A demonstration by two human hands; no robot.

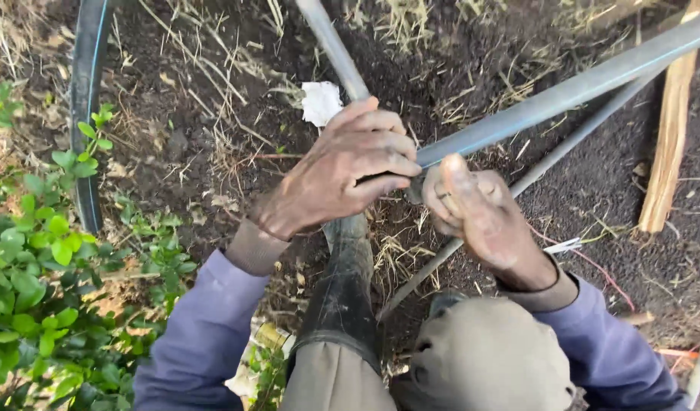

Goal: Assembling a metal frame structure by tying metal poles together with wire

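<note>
My left hand [342, 171] is clenched around a grey pipe [331, 42] that runs from the top of the view down toward my black rubber boot [342, 289]. My right hand [475, 213] grips the end of a second grey pipe [578, 87] that slants in from the upper right. The two pipes meet between my hands, and the joint itself is hidden by my fingers. Both arms wear purple sleeves.
Dark soil [593, 190] with dry straw lies all around. A black hose [83, 114] runs down the left beside green leafy plants [38, 266]. A thinner grey pipe [563, 152], a wooden stake [669, 129] and a white scrap [321, 101] lie nearby.
</note>
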